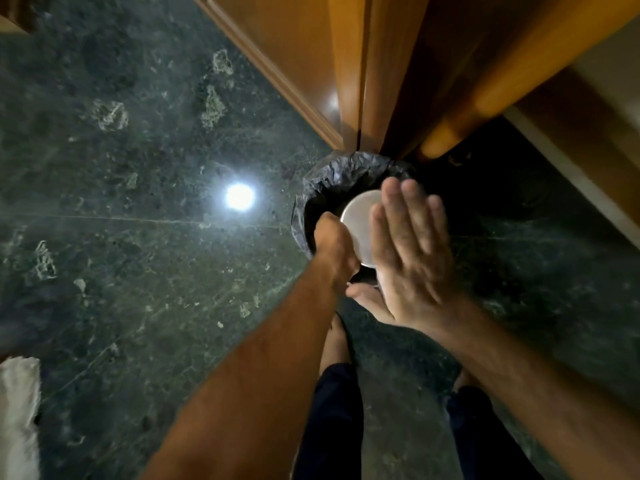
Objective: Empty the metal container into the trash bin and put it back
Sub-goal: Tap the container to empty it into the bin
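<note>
A round metal container (358,223) is held upside down over the trash bin (332,174), its pale flat bottom facing up. My left hand (334,251) grips its left side. My right hand (410,251) is flat, fingers together and stretched out, lying over the container's bottom on the right side; whether it touches I cannot tell. The bin is lined with a black plastic bag and stands on the floor in a corner of wooden furniture. The bin's inside is dark and its contents are hidden.
Wooden cabinet panels (349,64) rise right behind the bin. The floor (138,168) is dark green marble with a bright lamp reflection (239,196). A white cloth (19,410) lies at the lower left. My feet and dark trousers (332,410) stand just in front of the bin.
</note>
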Motion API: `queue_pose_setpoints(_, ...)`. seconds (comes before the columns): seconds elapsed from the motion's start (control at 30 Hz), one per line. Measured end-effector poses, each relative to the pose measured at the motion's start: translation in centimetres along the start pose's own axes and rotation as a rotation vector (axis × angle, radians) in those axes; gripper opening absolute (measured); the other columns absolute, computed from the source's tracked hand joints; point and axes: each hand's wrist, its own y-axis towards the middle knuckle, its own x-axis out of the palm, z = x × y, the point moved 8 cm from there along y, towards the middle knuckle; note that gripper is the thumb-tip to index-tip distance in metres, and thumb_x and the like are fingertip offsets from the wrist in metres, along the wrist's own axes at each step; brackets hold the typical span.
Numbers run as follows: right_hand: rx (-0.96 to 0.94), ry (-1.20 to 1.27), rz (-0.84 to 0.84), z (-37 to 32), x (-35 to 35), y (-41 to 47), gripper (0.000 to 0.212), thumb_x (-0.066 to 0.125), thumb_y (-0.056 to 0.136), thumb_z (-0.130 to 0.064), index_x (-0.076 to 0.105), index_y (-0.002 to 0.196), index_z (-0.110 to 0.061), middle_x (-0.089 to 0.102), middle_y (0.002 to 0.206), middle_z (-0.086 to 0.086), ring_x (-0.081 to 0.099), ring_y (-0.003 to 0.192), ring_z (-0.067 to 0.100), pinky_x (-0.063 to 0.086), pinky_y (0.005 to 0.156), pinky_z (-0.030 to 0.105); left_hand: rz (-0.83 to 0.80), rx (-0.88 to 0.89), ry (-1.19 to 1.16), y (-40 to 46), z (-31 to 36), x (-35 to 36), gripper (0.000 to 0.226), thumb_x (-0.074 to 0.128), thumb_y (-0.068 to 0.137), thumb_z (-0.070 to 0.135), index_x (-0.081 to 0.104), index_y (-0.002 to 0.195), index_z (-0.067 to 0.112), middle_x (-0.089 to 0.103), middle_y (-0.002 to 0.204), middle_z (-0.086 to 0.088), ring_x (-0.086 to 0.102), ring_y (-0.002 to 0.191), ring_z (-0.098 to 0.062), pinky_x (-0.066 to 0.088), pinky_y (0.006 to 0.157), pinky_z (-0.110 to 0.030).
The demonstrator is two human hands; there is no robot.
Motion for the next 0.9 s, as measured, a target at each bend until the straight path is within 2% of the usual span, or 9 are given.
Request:
queue_pose_setpoints(0.1, 0.089, -0.016, -0.324, 0.4, 2.3, -0.8, 0.106, 0.011, 0.093, -0.077, 0.004, 0.156, 0.008, -0.017, 0.161, 0.031, -0.011, 0.153, 0.044, -0.006, 0.126, 0.054, 0.013, 0.011, 0.011, -0.1, -0.4, -0.3, 0.045, 0.039, 0.094, 0.028, 0.066, 0.112, -0.002, 0.071, 0.106, -0.021, 0.069, 0.099, -0.038, 0.061, 0.086, -0.049)
queue_pose_setpoints(0.2, 0.044, 0.064, 0.004, 0.2, -0.2, 0.2, 0.103, 0.015, 0.095, -0.077, 0.007, 0.156, 0.006, 0.000, 0.165, 0.027, -0.004, 0.155, 0.040, 0.002, 0.126, 0.054, -0.015, 0.081, 0.046, -0.6, 0.4, -0.1, 0.041, 0.038, 0.100, 0.026, 0.067, 0.112, 0.000, 0.073, 0.103, -0.017, 0.069, 0.099, -0.034, 0.059, 0.085, -0.045)
queue_pose_setpoints(0.27, 0.025, -0.018, -0.129, 0.6, 0.7, 0.5, 0.106, 0.007, 0.093, -0.080, 0.004, 0.157, 0.005, -0.010, 0.164, 0.025, -0.011, 0.155, 0.038, -0.004, 0.126, 0.052, -0.057, 0.041, 0.006, -1.2, 0.2, 0.6, 0.046, 0.038, 0.098, 0.027, 0.068, 0.117, -0.002, 0.075, 0.109, -0.023, 0.071, 0.104, -0.039, 0.059, 0.092, -0.050)
queue_pose_setpoints(0.33, 0.087, -0.015, -0.316, 1.5, 1.9, 0.1, 0.114, -0.001, 0.087, -0.083, 0.007, 0.156, 0.006, -0.010, 0.164, 0.027, -0.010, 0.155, 0.040, -0.004, 0.127, 0.052, -0.077, 0.006, 0.014, -1.5, -0.4, 0.9, 0.044, 0.037, 0.097, 0.026, 0.071, 0.105, -0.001, 0.078, 0.094, -0.020, 0.074, 0.095, -0.036, 0.063, 0.081, -0.046)
queue_pose_setpoints(0.43, 0.036, 0.011, -0.125, 1.0, 0.3, 1.1, 0.116, 0.009, 0.087, -0.085, 0.017, 0.154, 0.010, 0.005, 0.164, 0.029, 0.002, 0.155, 0.041, 0.003, 0.126, 0.053, -0.147, 0.008, -0.050, -1.1, -0.1, 1.6, 0.040, 0.039, 0.100, 0.029, 0.070, 0.090, 0.006, 0.078, 0.072, -0.009, 0.076, 0.072, -0.025, 0.062, 0.059, -0.033)
queue_pose_setpoints(0.6, -0.040, -0.006, -0.217, 0.6, 1.7, -1.6, 0.107, 0.017, 0.094, -0.079, 0.016, 0.154, 0.009, 0.004, 0.164, 0.031, 0.001, 0.154, 0.044, 0.003, 0.126, 0.055, -0.075, -0.059, -0.140, -1.5, 0.9, 0.8, 0.051, 0.036, 0.093, 0.030, 0.060, 0.114, -0.010, 0.069, 0.116, -0.029, 0.067, 0.107, -0.046, 0.057, 0.096, -0.055)
queue_pose_setpoints(0.77, -0.029, -0.008, -0.245, 1.0, 2.4, -2.1, 0.102, 0.015, 0.097, -0.076, 0.014, 0.155, 0.008, 0.002, 0.164, 0.031, -0.001, 0.155, 0.042, 0.002, 0.127, 0.053, 0.007, -0.016, -0.120, -1.2, 1.3, -0.1, 0.041, 0.037, 0.092, 0.034, 0.061, 0.096, 0.001, 0.068, 0.106, -0.021, 0.066, 0.102, -0.042, 0.058, 0.090, -0.050)
queue_pose_setpoints(0.83, 0.027, 0.026, -0.092, 1.4, 1.6, -1.5, 0.099, 0.026, 0.098, -0.072, 0.012, 0.155, 0.008, 0.006, 0.163, 0.031, 0.000, 0.154, 0.041, 0.004, 0.126, 0.055, 0.035, -0.005, -0.104, -1.2, 1.3, -0.2, 0.042, 0.037, 0.093, 0.036, 0.060, 0.097, 0.002, 0.068, 0.107, -0.021, 0.066, 0.100, -0.040, 0.059, 0.084, -0.049)
queue_pose_setpoints(0.9, 0.078, -0.003, -0.147, 1.8, 2.1, -1.0, 0.102, 0.033, 0.097, -0.072, 0.011, 0.154, 0.009, 0.003, 0.163, 0.032, 0.000, 0.154, 0.042, 0.007, 0.126, 0.057, 0.040, 0.023, -0.105, -1.0, 1.4, -0.1, 0.042, 0.036, 0.094, 0.036, 0.061, 0.103, 0.003, 0.067, 0.105, -0.020, 0.065, 0.096, -0.038, 0.058, 0.083, -0.049)
